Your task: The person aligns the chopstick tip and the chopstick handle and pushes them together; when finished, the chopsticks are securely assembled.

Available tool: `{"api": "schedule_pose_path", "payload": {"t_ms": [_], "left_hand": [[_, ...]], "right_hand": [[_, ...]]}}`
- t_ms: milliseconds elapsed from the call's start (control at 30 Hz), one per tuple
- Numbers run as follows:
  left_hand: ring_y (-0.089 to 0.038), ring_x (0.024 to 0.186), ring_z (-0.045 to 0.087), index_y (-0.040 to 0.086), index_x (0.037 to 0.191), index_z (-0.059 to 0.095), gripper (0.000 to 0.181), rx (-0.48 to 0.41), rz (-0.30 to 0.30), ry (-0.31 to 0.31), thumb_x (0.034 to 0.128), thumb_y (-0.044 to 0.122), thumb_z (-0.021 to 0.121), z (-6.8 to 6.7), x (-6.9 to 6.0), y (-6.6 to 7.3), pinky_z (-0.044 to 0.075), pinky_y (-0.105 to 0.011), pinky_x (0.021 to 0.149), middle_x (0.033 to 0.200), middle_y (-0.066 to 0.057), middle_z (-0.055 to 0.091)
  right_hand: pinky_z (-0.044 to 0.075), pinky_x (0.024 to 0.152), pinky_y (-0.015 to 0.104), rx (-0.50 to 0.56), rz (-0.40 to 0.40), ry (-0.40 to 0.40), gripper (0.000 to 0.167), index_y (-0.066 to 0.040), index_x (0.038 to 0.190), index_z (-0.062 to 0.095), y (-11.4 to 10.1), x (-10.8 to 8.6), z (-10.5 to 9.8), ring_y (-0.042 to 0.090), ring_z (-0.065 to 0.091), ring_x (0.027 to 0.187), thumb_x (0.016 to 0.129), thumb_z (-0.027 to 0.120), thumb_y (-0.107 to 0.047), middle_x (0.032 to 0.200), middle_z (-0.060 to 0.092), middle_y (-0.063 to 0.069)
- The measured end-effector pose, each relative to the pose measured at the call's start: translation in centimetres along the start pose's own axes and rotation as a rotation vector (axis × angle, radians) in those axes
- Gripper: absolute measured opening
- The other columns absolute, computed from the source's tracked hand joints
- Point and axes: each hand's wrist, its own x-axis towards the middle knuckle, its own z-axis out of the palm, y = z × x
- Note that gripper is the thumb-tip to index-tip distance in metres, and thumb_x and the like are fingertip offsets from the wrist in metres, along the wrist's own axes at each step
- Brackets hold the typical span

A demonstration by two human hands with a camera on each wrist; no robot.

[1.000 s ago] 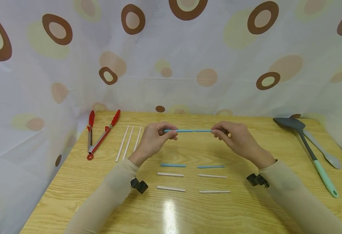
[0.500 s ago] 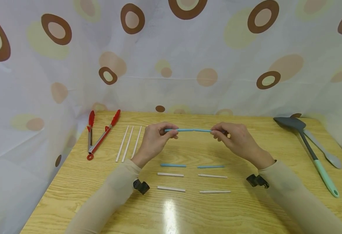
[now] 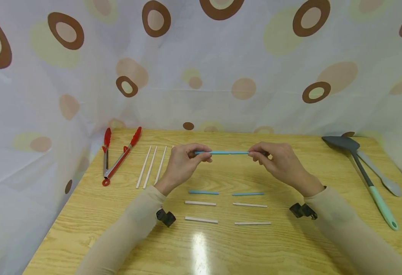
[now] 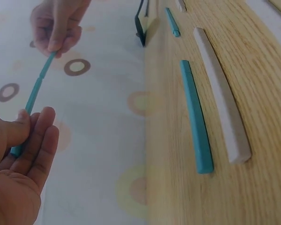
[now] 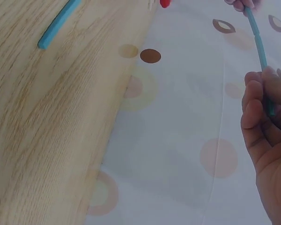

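Note:
A thin blue stick (image 3: 226, 152) is held level above the table, pinched at its left end by my left hand (image 3: 183, 162) and at its right end by my right hand (image 3: 281, 164). In the left wrist view a notch or joint shows along the blue stick (image 4: 35, 92), between the two hands. Below the hands lie two short blue pieces (image 3: 204, 192) (image 3: 247, 194), side by side. Nearer me are white pieces in two rows, among them a left one (image 3: 201, 203) and a right one (image 3: 252, 223).
Red-tipped tongs (image 3: 118, 164) lie open at the back left, beside several long white sticks (image 3: 150, 167), partly behind the left hand. At the right are a dark spatula with a green handle (image 3: 383, 208) and a grey spoon (image 3: 389, 187). A patterned cloth (image 3: 214, 107) hangs behind the table.
The stick was slightly bent at its middle half a second ago and now looks straight. Both hands have kept their pinch and hardly moved.

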Motion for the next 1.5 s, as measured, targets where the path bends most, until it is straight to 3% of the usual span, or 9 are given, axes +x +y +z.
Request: {"api": "schedule_pose_path", "payload": {"t_ms": [133, 333, 633, 867, 1033, 1100, 1167, 1333, 1500], "left_hand": [[-0.019, 0.075, 0.072, 0.002, 0.101, 0.075, 0.011, -0.04, -0.012, 0.011, 0.0924, 0.002, 0.069, 0.2, -0.1, 0.0, 0.031, -0.023, 0.044, 0.082, -0.001, 0.074], [-0.014, 0.071, 0.071, 0.003, 0.1, 0.076, 0.01, -0.05, -0.027, 0.043, 0.0925, 0.003, 0.069, 0.5, -0.3, 0.2, 0.019, -0.025, 0.04, 0.079, -0.002, 0.074], [-0.026, 0.07, 0.071, -0.007, 0.099, 0.073, 0.01, -0.04, -0.001, 0.087, 0.0911, -0.006, 0.067, 0.8, -0.5, 3.0, 0.018, -0.024, 0.04, 0.077, -0.017, 0.072], [-0.017, 0.066, 0.07, 0.001, 0.098, 0.076, 0.009, -0.024, 0.046, 0.102, 0.0915, 0.001, 0.07, 1.2, -0.5, 0.8, 0.019, -0.025, 0.036, 0.075, -0.006, 0.073], [-0.014, 0.068, 0.07, 0.004, 0.101, 0.076, 0.011, -0.001, 0.049, 0.066, 0.0937, 0.007, 0.069, 0.9, -0.3, 0.2, 0.021, -0.026, 0.035, 0.076, 0.002, 0.073], [-0.012, 0.069, 0.07, 0.004, 0.102, 0.075, 0.011, 0.04, 0.048, 0.028, 0.094, 0.008, 0.068, 0.6, -0.1, 0.3, 0.023, -0.026, 0.036, 0.078, 0.002, 0.073], [-0.009, 0.07, 0.069, 0.006, 0.103, 0.075, 0.011, 0.123, 0.055, -0.024, 0.0938, 0.009, 0.069, 0.3, 0.0, 0.4, 0.034, -0.023, 0.041, 0.08, 0.002, 0.073], [-0.008, 0.082, 0.065, 0.01, 0.1, 0.075, 0.009, 0.371, 0.104, -0.142, 0.0919, 0.013, 0.072, -0.3, -0.2, 0.5, 0.053, -0.028, 0.073, 0.092, 0.002, 0.071], [-0.01, 0.083, 0.06, 0.01, 0.097, 0.074, 0.006, 0.597, 0.15, -0.241, 0.0923, 0.013, 0.073, -0.3, -0.7, 0.7, 0.05, -0.025, 0.072, 0.091, 0.003, 0.063]], "right_hand": [[0.04, 0.05, 0.016, -0.008, -0.009, 0.016, 0.007, -0.005, 0.094, 0.072, -0.2, 0.1, 0.0, 0.005, 0.058, 0.058, 0.089, 0.072, 0.0, 0.075, 0.064, -0.007], [0.037, 0.049, 0.017, -0.016, -0.022, 0.053, 0.02, -0.007, 0.094, 0.073, -0.4, 0.2, 0.2, 0.002, 0.052, 0.056, 0.081, 0.076, 0.008, 0.074, 0.065, -0.006], [0.034, 0.046, 0.018, -0.028, -0.025, 0.117, 0.029, -0.008, 0.095, 0.073, -0.6, 0.1, 0.4, 0.002, 0.049, 0.052, 0.076, 0.077, 0.014, 0.072, 0.065, -0.004], [0.033, 0.046, 0.019, -0.039, -0.062, 0.158, 0.032, -0.007, 0.092, 0.072, -0.7, 0.2, 0.9, 0.004, 0.047, 0.051, 0.071, 0.079, 0.016, 0.07, 0.064, -0.003], [0.037, 0.046, 0.02, -0.039, -0.07, 0.14, 0.029, -0.006, 0.093, 0.072, -0.8, 0.3, 0.8, 0.004, 0.049, 0.052, 0.074, 0.078, 0.015, 0.071, 0.064, -0.002], [0.039, 0.047, 0.019, -0.029, -0.072, 0.118, 0.028, -0.006, 0.094, 0.072, -0.7, 0.2, 0.7, 0.005, 0.052, 0.054, 0.075, 0.077, 0.014, 0.072, 0.065, -0.002], [0.041, 0.048, 0.018, -0.015, -0.068, 0.087, 0.025, -0.005, 0.095, 0.072, -0.5, 0.0, 0.5, 0.004, 0.054, 0.056, 0.078, 0.076, 0.012, 0.073, 0.065, -0.002], [0.042, 0.054, 0.016, -0.026, -0.096, 0.002, 0.006, -0.006, 0.098, 0.071, -0.1, -0.1, 0.3, 0.002, 0.053, 0.061, 0.093, 0.068, -0.004, 0.077, 0.063, -0.005], [0.047, 0.057, 0.022, -0.065, -0.15, -0.049, 0.03, -0.005, 0.098, 0.07, 0.1, 0.0, 0.7, 0.006, 0.058, 0.066, 0.103, 0.053, -0.029, 0.084, 0.067, -0.001]]}}
